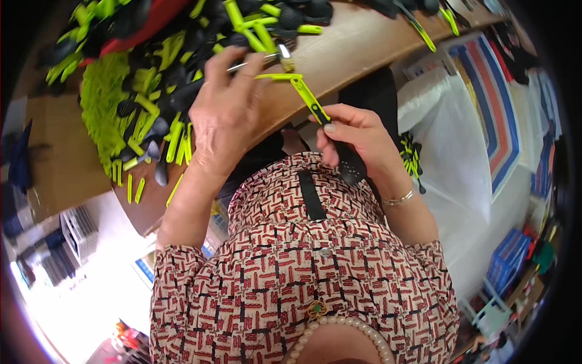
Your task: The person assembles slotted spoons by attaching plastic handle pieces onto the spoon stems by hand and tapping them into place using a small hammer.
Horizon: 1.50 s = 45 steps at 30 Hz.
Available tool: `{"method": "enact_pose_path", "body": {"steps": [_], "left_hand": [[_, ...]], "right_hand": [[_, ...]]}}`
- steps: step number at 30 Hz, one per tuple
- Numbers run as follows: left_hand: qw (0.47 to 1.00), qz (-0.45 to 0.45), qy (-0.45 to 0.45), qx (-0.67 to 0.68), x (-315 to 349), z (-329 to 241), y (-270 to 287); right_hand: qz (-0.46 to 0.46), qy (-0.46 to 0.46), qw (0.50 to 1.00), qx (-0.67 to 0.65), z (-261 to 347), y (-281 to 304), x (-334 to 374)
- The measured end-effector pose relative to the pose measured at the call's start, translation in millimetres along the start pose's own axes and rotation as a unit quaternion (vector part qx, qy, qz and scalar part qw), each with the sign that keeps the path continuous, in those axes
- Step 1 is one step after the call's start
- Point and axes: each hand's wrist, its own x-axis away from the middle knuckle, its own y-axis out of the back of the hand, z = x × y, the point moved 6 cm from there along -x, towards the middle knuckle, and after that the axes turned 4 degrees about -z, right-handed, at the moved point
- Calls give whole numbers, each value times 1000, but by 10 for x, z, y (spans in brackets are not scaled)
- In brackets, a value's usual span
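My right hand [357, 133] is closed round a black slotted spoon [351, 173] with a yellow-green handle [308, 97]. Its perforated end hangs below my fingers, in front of my lap. At the far end of the handle, over the table edge, a thin yellow-green strip [277, 77] juts sideways toward my left hand [227, 100]. That hand is slightly blurred, its fingers bent round what looks like a small hammer. The hammer's dark handle runs beneath the hand, and its metal head [285, 56] sits just above the strip. My left palm is hidden.
Yellow-green strips [103, 115] and black spoon-like parts [159, 127] are heaped across the left and far table. A red container [145, 27] stands among them. The wooden table edge [376, 60] slants up to the right. White plastic sheeting [451, 133] is at my right, a cardboard box [60, 145] at left.
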Motion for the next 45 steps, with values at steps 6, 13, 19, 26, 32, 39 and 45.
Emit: {"method": "enact_pose_path", "body": {"steps": [6, 13, 19, 26, 32, 39, 45], "left_hand": [[934, 230, -226, 150, 484, -267, 41], [979, 109, -122, 119, 843, -303, 527], [614, 296, 469, 561, 1413, 13, 564], [811, 106, 452, 358, 2262, 625, 1399], [739, -187, 569, 307, 2870, 1650, 2095], [748, -234, 590, 193, 2780, 2289, 2377], [763, -235, 578, 168, 2654, 2589, 2403]], "right_hand": [[73, 17, 919, 387, 149, -128, 120], [151, 222, 729, 630, 289, -559, 245], [226, 593, 380, 673, 277, -1478, 660], [61, 519, 568, 636, 438, -1154, 389], [-42, 404, 724, 558, 317, -871, 333], [-25, 370, 774, 514, 294, -1079, 172], [66, 270, 847, 453, 193, -1223, -65]]}}
